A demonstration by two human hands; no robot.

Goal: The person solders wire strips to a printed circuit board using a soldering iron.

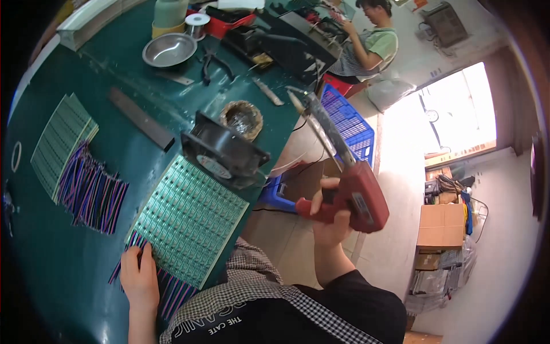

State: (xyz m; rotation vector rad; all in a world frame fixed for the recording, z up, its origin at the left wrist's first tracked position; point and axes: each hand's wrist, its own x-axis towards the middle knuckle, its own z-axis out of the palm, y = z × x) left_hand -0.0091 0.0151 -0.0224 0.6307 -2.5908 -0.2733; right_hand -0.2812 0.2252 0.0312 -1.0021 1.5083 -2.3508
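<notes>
My right hand (327,217) grips a red soldering gun (349,198) by its handle, off the table's edge, its long metal tip (312,112) pointing up and away. My left hand (139,275) rests flat on the near left corner of a green circuit board panel (189,218) that lies on the dark green table (69,269). Purple and blue wires (175,292) stick out from under the panel beside my fingers. A black square fan (223,152) stands at the panel's far edge.
A second green panel (60,137) with a bundle of coloured wires (91,192) lies at the left. Further back are a tip-cleaner pot (242,118), a steel bowl (169,50), pliers (209,60), a solder spool (197,23). A blue crate (352,126) stands on the floor; another person (366,43) sits beyond.
</notes>
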